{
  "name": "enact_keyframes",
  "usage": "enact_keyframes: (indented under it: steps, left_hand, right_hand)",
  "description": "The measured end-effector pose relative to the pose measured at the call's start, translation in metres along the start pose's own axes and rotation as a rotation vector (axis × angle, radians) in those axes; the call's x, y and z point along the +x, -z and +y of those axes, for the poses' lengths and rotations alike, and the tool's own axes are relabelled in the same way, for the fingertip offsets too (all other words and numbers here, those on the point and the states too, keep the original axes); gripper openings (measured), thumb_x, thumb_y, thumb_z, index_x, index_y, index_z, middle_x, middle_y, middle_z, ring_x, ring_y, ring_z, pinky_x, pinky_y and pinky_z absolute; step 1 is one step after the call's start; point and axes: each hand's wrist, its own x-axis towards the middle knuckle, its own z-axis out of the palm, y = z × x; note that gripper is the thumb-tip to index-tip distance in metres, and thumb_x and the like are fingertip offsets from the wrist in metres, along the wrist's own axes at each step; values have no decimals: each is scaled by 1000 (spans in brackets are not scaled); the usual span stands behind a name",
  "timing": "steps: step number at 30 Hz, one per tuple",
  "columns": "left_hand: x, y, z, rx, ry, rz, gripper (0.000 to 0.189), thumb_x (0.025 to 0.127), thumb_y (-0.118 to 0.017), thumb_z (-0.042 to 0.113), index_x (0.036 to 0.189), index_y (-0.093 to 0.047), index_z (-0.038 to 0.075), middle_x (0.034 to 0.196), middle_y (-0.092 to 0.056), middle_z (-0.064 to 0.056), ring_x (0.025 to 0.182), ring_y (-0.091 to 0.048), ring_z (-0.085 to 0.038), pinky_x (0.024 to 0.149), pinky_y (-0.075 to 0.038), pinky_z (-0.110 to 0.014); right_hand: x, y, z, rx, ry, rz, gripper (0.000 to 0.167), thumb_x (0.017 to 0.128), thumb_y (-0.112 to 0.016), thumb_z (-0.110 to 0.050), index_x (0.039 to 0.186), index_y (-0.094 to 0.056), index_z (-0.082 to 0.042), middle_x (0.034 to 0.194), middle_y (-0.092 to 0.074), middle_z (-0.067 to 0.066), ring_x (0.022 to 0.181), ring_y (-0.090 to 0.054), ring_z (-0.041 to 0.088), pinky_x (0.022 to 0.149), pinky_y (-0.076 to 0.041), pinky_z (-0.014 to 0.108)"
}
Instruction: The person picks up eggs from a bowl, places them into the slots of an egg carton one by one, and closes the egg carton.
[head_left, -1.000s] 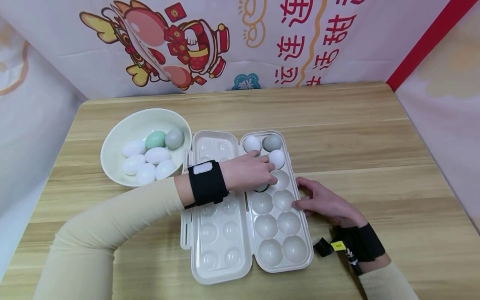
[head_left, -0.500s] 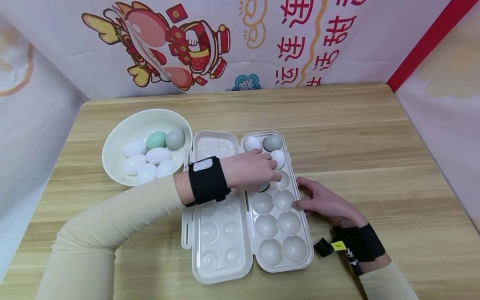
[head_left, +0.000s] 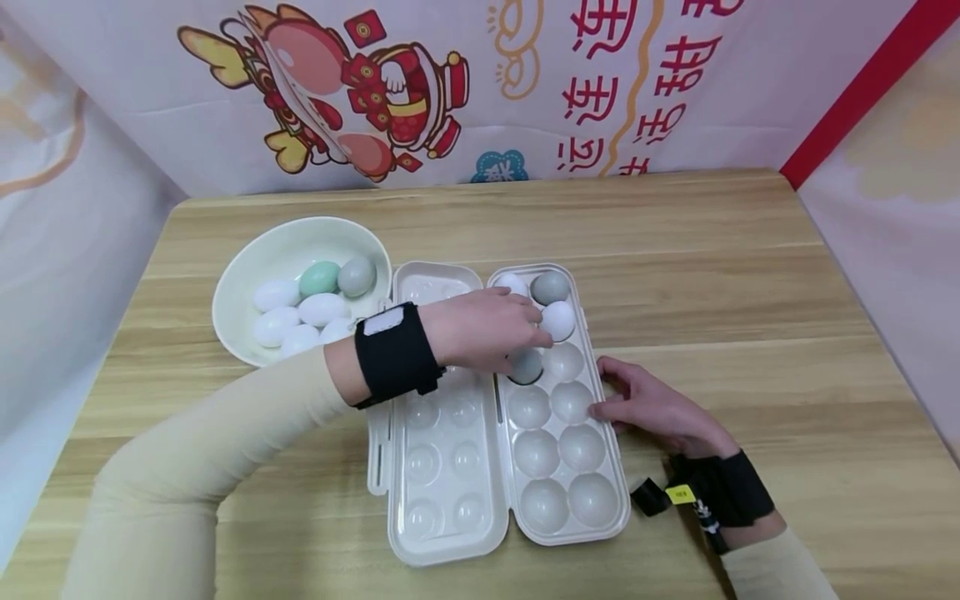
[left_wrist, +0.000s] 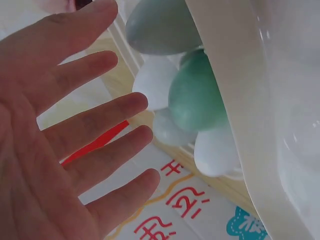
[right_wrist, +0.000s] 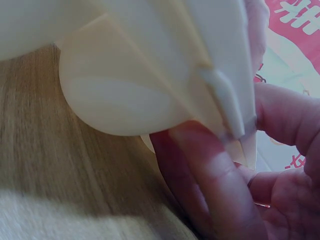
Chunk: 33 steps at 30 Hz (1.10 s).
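An open white egg box (head_left: 495, 500) lies on the table, lid half on the left, celled half on the right. My left hand (head_left: 487, 329) hovers over the box's far end. Its fingers are spread and hold nothing in the left wrist view, beside a grey egg (left_wrist: 162, 27) and a green egg (left_wrist: 197, 95). The green egg is hidden under this hand in the head view. A grey egg (head_left: 527, 367) fills a third-row cell. My right hand (head_left: 652, 408) grips the box's right edge, fingers under the rim (right_wrist: 240, 120) and thumb against its side.
An oval white bowl (head_left: 232, 321) with several white eggs, a green egg (head_left: 319, 279) and a grey egg (head_left: 356, 276) stands at the left, close to the lid. Two white eggs and a grey egg (head_left: 551, 287) sit in the box's far cells. A printed cloth hangs behind the table.
My left hand has drawn slightly back to the left and up, uncovering more of the third-row grey egg. The right hand keeps its hold on the box.
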Motion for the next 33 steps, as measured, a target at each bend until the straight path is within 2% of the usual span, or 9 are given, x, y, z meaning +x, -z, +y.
enact_keyframes:
  steps: [4,8,15,18,25,33]
  left_hand:
    - [-13,5,-8,-41,35,-1,47,86,-75,20,130,-61,13,126,-60,-11,120,-51,-27,103,-37,-44]
    - [-31,12,-17,-77,88,26,52,85,-76,23,133,-59,13,132,-57,-14,125,-48,-30,104,-37,-44]
    - [-60,17,-33,-200,137,106,54,83,-77,18,133,-58,8,127,-59,-14,119,-53,-30,100,-42,-42]
    - [-69,21,-38,-239,187,102,54,85,-75,17,135,-56,9,128,-59,-14,118,-54,-29,98,-44,-42]
    - [-88,31,-51,-264,313,74,54,88,-72,20,138,-53,9,132,-56,-14,121,-52,-30,97,-44,-45]
    - [-107,36,-73,-282,412,46,49,92,-66,16,136,-51,0,133,-53,-20,121,-50,-35,99,-42,-48]
  right_hand:
    - [-1,0,0,-7,0,1,58,89,-65,-6,137,-36,8,120,-53,23,96,-61,25,74,-54,35]
    - [-1,0,-1,-13,8,-1,59,89,-65,-5,137,-35,8,119,-54,23,93,-63,25,73,-54,35]
    - [0,0,0,-42,7,8,58,88,-66,-7,137,-37,7,120,-53,22,97,-59,25,74,-54,34]
    - [0,0,0,-49,18,9,58,88,-66,-6,137,-37,7,120,-53,22,97,-58,26,74,-53,33]
    - [-1,1,0,-69,19,8,61,89,-65,-8,140,-35,7,127,-48,23,105,-52,29,78,-52,33]
    - [0,0,1,-62,29,-5,61,89,-65,-7,140,-34,7,126,-48,23,103,-53,28,76,-52,33]
